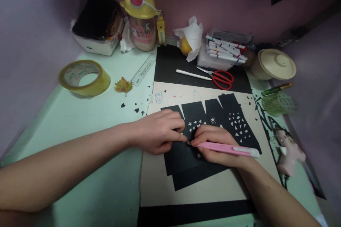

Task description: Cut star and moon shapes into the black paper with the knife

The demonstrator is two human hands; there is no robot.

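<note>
A black sheet of paper point(183, 161) with slits along its far edge lies on a pale board point(157, 191). Small stars, a sun shape and several triangles are cut through it. My left hand point(160, 131) rests on the paper's left part, index finger stretched out and pressing down, thumb apart from it, nothing held. In my right hand point(215, 142) is a pink craft knife point(226, 149), its front end against the paper close to my left fingertip. The blade tip is too small to make out, and my right hand covers part of the cutouts.
Red-handled scissors point(223, 79) and a white pen point(193, 75) lie beyond the paper. A tape roll point(103, 81), leaf point(123, 85) and ruler point(143, 70) are at left. Behind stand a cup point(144, 32) and a marker box point(218, 62). A pink glue gun point(290, 156) sits right.
</note>
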